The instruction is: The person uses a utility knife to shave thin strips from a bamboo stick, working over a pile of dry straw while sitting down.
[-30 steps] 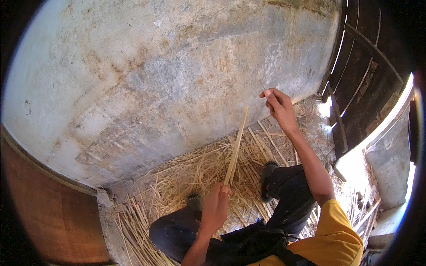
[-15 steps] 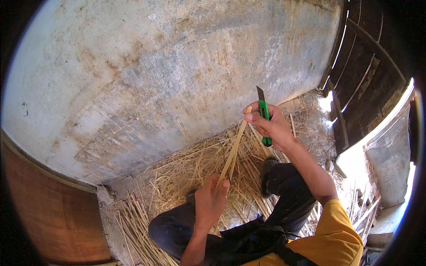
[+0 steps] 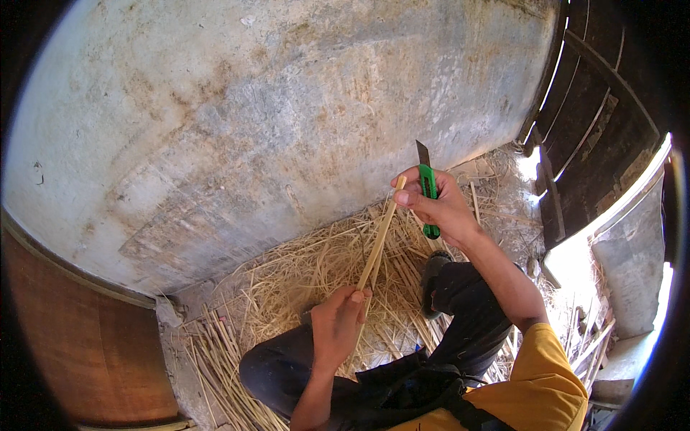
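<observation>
A thin, pale bamboo strip (image 3: 379, 243) slants between my two hands over my lap. My left hand (image 3: 338, 323) is closed round its lower part, and a short end sticks out below the fingers. My right hand (image 3: 442, 206) pinches the upper end between thumb and fingertips. That same hand also keeps a green utility knife (image 3: 429, 188) against the fingers, its dark blade out and pointing up toward the wall. The blade is apart from the strip.
Shavings (image 3: 302, 266) cover the floor between my legs and the stained wall (image 3: 287, 122). A bundle of thin sticks (image 3: 223, 359) lies at the left, near a brown wooden panel (image 3: 93, 337). Dark boards (image 3: 596, 122) stand at the right.
My left hand has shifted slightly up along the strip, and the strip has turned a little, showing a narrower face. My right hand and the knife stay almost in place.
</observation>
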The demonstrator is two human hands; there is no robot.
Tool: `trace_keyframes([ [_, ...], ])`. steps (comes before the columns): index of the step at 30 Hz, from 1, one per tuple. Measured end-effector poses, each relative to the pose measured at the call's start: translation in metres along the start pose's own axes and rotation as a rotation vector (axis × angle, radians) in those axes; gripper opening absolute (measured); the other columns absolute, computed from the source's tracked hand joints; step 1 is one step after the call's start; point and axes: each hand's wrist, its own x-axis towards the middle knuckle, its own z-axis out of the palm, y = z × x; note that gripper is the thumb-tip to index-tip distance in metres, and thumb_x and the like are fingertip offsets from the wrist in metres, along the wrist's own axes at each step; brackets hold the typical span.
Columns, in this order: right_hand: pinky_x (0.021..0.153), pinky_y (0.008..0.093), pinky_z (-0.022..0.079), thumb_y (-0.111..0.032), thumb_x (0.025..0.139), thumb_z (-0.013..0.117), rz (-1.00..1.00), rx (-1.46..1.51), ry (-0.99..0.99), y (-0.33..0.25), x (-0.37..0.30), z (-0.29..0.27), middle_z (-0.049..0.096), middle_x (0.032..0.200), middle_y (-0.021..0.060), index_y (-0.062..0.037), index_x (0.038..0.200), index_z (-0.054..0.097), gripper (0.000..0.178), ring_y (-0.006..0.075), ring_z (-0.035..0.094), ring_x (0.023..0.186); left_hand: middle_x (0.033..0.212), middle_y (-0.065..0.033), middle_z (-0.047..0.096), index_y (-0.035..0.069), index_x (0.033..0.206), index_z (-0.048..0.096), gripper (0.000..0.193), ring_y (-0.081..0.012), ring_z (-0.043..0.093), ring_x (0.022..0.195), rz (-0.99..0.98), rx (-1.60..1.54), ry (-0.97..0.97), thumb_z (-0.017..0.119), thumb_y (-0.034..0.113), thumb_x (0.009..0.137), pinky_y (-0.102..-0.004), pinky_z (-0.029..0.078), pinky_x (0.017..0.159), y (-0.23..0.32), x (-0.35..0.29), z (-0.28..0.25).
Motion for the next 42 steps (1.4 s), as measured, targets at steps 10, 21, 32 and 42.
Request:
trace_keyframes([
  [10,0.049,0.0202,0.03,-0.017,0.089,0.081,-0.016,0.008,-0.017,-0.002,-0.001,0.002,0.068,0.082,0.0002,-0.0035,0.113,0.069,0.03,0.0031,0.048,0.061,0.066,0.0029,0.054,0.0,0.107,0.072,0.026,-0.0044,0.046,0.06,-0.109,-0.137,-0.126,0.057,0.021,0.108,-0.0232,0.036,0.056,0.005,-0.001,-0.007],
  [21,0.048,0.0201,0.029,-0.014,0.09,0.078,-0.025,-0.013,-0.016,-0.002,-0.002,0.001,0.07,0.084,0.0017,-0.0031,0.116,0.069,0.03,0.0026,0.048,0.06,0.065,0.0048,0.048,-0.002,0.105,0.07,0.028,-0.0032,0.041,0.058,-0.149,-0.142,-0.133,0.055,0.022,0.109,-0.0226,0.031,0.054,0.01,-0.001,-0.007],
  [32,0.058,0.0279,0.047,-0.023,0.099,0.069,-0.451,-0.43,0.039,0.026,-0.006,0.002,0.071,0.088,0.0082,-0.0069,0.122,0.057,0.03,0.0166,0.061,0.063,0.062,0.009,0.042,0.001,0.102,0.069,0.027,-0.0018,0.033,0.051,-0.048,-0.102,0.003,0.056,0.024,0.109,-0.024,0.025,0.047,0.003,0.001,-0.002],
  [42,0.058,0.0388,0.056,-0.029,0.091,0.078,-0.696,-0.886,-0.203,0.043,-0.038,0.047,0.07,0.092,0.0088,-0.0092,0.108,0.065,0.029,0.0285,0.072,0.071,0.074,0.0071,0.051,0.002,0.116,0.069,0.023,-0.0015,0.041,0.063,-0.107,-0.125,0.059,0.057,0.02,0.107,-0.0209,0.034,0.056,0.003,-0.001,-0.005],
])
